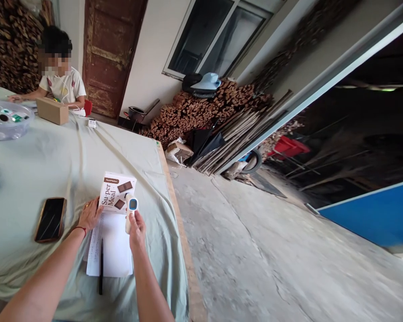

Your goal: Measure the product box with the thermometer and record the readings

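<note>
My right hand (137, 228) is closed around the handle of a white infrared thermometer (128, 226), whose small blue-rimmed screen faces me. Just behind it stands a white "Su-per Meal" box (112, 190) with brown chocolate pieces printed on its front. My left hand (90, 213) grips this box at its lower left corner, with a red cord around the wrist. Below the box lies an open notebook (116, 255) with handwriting on its left side. A black pen (101, 268) rests across the pages. Left of my left hand, a dark phone (51, 219) lies face up.
A pale green cloth (67, 170) covers the table, wrinkled near me. Across it sits a person (62, 85) behind a cardboard box (52, 111). A clear plastic basin (10, 129) with items stands far left; a small white box (92, 123) lies beyond. The table's edge drops to concrete floor on the right.
</note>
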{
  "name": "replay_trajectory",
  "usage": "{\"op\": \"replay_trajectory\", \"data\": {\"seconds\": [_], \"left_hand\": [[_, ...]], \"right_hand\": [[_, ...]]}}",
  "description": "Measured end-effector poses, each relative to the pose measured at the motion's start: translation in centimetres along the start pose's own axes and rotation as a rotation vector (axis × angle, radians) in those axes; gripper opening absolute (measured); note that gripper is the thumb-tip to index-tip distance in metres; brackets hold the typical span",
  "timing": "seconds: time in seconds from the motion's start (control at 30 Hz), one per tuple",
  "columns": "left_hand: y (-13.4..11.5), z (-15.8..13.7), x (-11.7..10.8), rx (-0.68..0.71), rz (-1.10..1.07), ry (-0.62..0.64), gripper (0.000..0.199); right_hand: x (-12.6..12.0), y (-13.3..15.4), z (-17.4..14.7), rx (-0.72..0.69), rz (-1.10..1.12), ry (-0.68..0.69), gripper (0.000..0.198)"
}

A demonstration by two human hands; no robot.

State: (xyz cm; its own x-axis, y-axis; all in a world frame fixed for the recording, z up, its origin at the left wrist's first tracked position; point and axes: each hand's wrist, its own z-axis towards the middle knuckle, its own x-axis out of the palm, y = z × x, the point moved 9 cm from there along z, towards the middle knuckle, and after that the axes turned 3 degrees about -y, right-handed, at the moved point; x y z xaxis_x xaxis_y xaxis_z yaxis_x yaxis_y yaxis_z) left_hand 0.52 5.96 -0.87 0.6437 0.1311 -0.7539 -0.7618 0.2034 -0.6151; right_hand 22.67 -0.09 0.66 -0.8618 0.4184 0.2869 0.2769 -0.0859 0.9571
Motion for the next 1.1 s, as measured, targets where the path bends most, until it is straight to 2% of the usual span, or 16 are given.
{"op": "replay_trajectory", "data": {"seconds": [0.17,0.3,0.5,1.1], "left_hand": [[0.04,0.03,0.08,0.011,-0.001,-0.017,0.056],[0.19,-0.09,0.09,-0.002,-0.004,-0.021,0.055],[-0.07,-0.14,-0.12,0.003,0.0,-0.012,0.057],[0.09,0.22,0.25,0.027,0.029,0.0,0.058]], "right_hand": [[-0.31,-0.38,0.2,-0.035,-0.051,-0.009,0.069],[-0.23,-0.52,0.15,-0.041,0.001,-0.017,0.065],[0.23,-0.12,0.17,-0.021,-0.02,0.027,0.067],[-0.07,0.43,0.09,0.019,0.019,0.011,0.062]]}}
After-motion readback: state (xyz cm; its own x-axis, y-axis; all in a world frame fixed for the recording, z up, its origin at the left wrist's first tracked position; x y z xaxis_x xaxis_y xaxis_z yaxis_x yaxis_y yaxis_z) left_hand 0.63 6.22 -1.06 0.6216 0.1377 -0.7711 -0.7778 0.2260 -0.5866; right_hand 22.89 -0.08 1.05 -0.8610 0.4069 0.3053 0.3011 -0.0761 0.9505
